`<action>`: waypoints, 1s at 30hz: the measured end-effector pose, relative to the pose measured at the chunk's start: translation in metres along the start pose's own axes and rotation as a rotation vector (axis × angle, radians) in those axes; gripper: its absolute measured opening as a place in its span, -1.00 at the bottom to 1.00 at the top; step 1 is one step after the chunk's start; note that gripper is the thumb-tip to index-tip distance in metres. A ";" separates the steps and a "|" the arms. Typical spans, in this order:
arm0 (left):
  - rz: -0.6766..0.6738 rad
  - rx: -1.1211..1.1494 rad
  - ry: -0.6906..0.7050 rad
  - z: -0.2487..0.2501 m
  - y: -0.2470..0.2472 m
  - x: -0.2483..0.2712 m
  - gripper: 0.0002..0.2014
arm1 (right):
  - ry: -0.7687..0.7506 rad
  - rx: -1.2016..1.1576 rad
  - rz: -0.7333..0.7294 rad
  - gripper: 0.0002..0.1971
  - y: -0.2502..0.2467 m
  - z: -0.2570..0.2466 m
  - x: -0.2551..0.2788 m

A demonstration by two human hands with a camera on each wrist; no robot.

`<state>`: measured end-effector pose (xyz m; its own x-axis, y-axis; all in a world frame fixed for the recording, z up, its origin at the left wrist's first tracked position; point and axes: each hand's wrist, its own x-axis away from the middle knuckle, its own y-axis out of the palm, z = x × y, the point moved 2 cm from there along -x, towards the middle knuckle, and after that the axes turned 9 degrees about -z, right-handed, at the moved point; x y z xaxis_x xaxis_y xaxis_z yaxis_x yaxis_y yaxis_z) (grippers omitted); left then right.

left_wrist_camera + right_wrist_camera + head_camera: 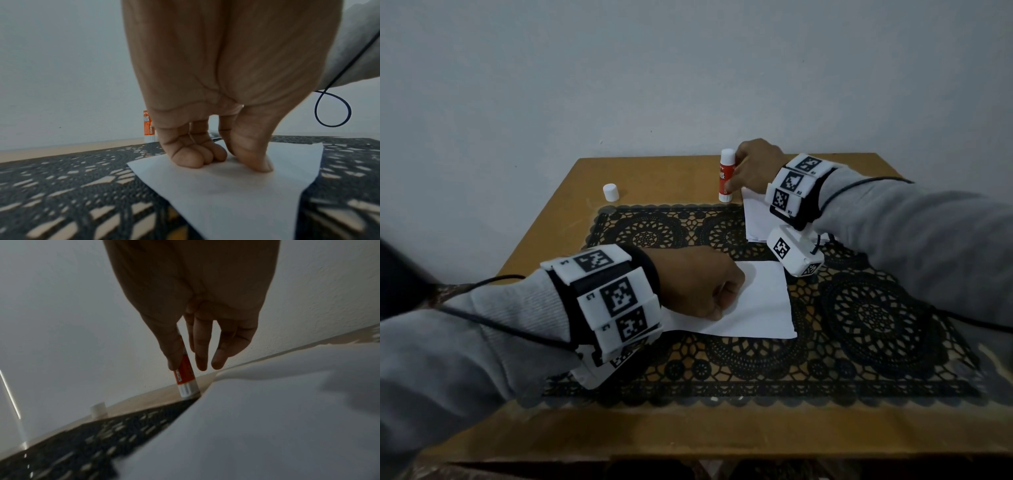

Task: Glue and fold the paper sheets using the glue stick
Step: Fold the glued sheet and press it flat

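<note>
A white paper sheet lies on the black lace mat in the middle of the table. My left hand rests on it as a fist, curled fingers and thumb tip pressing the sheet down. At the back, the red and white glue stick stands upright on the wood. My right hand holds it, thumb on one side and fingers on the other. Its white cap stands apart to the left.
A small stack of white sheets lies under my right wrist at the mat's back edge. The wooden table stands against a plain wall. Black cables trail from both wrist cameras.
</note>
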<state>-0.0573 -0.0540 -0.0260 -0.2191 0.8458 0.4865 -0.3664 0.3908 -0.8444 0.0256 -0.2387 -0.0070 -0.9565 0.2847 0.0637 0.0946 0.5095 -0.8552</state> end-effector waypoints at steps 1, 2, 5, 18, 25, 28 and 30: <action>0.000 -0.004 -0.004 0.000 0.000 0.000 -0.78 | 0.009 -0.023 0.014 -0.47 -0.005 0.001 0.003; 0.000 -0.013 -0.009 0.000 0.000 0.000 -0.81 | 0.013 -0.038 0.028 -0.50 -0.011 0.002 0.007; 0.002 -0.028 -0.020 0.001 0.000 0.000 -0.82 | 0.014 -0.021 0.032 -0.67 -0.039 0.013 0.025; 0.058 -0.039 -0.156 0.021 0.004 0.014 -0.83 | 0.106 0.440 -0.161 -0.62 -0.065 0.113 0.132; 0.051 -0.057 -0.181 0.024 0.003 0.014 -0.83 | 0.057 0.384 -0.139 -0.65 -0.055 0.111 0.139; 0.043 -0.063 -0.176 0.024 0.003 0.014 -0.84 | 0.054 0.419 -0.122 -0.73 -0.052 0.105 0.134; 0.041 -0.060 -0.173 0.023 0.002 0.013 -0.84 | 0.049 0.435 -0.114 -0.81 -0.052 0.103 0.131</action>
<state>-0.0817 -0.0504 -0.0164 -0.3872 0.7880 0.4787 -0.3009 0.3827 -0.8735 -0.1332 -0.3118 -0.0075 -0.9389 0.2897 0.1855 -0.1457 0.1537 -0.9773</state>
